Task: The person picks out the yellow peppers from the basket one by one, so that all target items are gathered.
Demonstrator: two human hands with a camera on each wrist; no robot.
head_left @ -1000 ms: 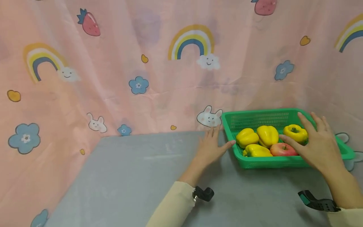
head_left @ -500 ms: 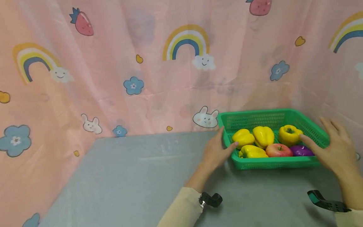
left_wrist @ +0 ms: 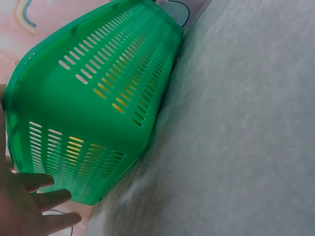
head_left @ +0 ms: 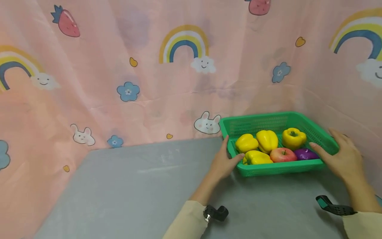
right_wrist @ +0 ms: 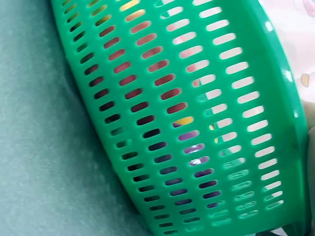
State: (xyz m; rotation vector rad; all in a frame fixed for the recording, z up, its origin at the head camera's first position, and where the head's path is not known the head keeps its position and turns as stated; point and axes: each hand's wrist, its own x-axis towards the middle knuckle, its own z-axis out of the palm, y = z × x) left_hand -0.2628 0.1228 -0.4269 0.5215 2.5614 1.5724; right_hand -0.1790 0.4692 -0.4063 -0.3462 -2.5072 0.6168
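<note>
Head view: left hand point(head_left: 222, 163) and right hand point(head_left: 346, 160), spread, touch the green basket point(head_left: 280, 168).

- A big green basket point(right_wrist: 201, 115) fills most of the view, and its side looks slanted.
- Its side has rows and rows of little long holes.
- Near the top, something yellow point(right_wrist: 101, 9) peeks through the holes.
- Below that, something red point(right_wrist: 165, 79) shows through.
- Lower down, something purple point(right_wrist: 188, 135) shows, with a shiny white spot.
- A gray-green tabletop point(right_wrist: 39, 123) is on the left, under the basket.
- A pale pink cloth point(right_wrist: 301, 49) with a small tan mark point(right_wrist: 305, 79) is at the top right.
- A thin strip of the right hand point(right_wrist: 311, 147) shows beside the basket's rim; its fingers are too hidden to see.
</note>
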